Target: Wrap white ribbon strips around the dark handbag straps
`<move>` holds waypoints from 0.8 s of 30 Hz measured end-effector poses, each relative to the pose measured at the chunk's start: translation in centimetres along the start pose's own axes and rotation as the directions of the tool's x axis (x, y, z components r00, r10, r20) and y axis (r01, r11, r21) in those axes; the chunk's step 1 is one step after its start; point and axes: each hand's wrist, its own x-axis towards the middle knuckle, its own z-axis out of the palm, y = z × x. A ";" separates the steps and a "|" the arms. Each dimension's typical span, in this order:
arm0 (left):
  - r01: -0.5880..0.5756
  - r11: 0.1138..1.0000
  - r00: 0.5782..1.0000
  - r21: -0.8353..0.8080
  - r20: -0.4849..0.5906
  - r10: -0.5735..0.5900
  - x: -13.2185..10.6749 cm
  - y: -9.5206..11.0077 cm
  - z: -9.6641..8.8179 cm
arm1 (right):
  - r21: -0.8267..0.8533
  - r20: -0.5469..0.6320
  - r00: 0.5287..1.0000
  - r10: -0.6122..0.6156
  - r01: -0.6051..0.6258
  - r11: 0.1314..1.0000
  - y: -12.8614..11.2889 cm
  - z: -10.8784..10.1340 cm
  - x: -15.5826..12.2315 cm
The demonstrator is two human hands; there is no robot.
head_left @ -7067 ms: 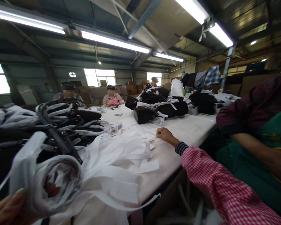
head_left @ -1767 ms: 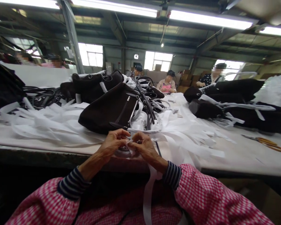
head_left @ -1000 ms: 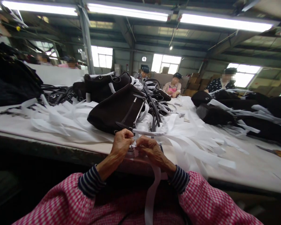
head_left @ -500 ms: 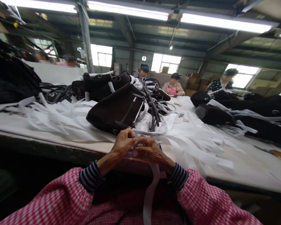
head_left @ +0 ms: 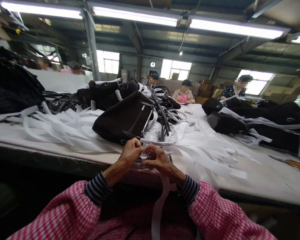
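My left hand (head_left: pixel 130 152) is closed in a pinch at the table's front edge, and what its fingertips grip is too small to make out. Facing it, my right hand (head_left: pixel 160 162) curls its fingers round a white strip (head_left: pixel 159 206), whose tail hangs over the edge into my lap. Small pale and dark bits show between the two hands, partly covered by fingers. Just beyond lies a dark brown bag (head_left: pixel 117 120) on its side, with a zipper, metal rings and straps. Its near end almost meets my left fingertips.
Many white strips (head_left: pixel 57 128) lie loose on the table (head_left: pixel 265 180). More dark bags (head_left: pixel 275 133) are piled at the right, beside orange-handled tools (head_left: pixel 296 165). Black goods (head_left: pixel 12 83) heap up at the far left. Several people, one with a pink apron (head_left: pixel 182 99), are across the table.
My right index finger and thumb have spread slightly apart, showing more of the pale bit between the hands. Both hands stay at the same spot. The view has shifted a little.
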 end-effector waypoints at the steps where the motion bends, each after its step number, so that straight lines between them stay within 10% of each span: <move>1: 0.017 1.000 1.000 0.002 -0.003 -0.017 0.2 -0.1 0.0 | -0.018 -0.005 1.000 -0.009 0.009 1.000 0.1 0.1 0.0; 10: 0.067 0.998 0.998 -0.020 -0.002 -0.067 0.5 -0.3 0.2 | 0.168 -0.047 0.998 0.037 -0.029 0.985 1.2 0.8 0.6; 16: 0.058 0.997 0.998 -0.049 -0.021 -0.059 0.4 -0.3 0.1 | -0.014 0.041 0.998 -0.041 0.041 0.999 -0.2 0.0 0.0; 24: -0.196 0.958 0.977 0.209 0.124 0.173 -2.3 0.3 -2.5 | 0.150 -0.025 0.996 0.088 -0.083 0.985 -0.6 0.6 -0.4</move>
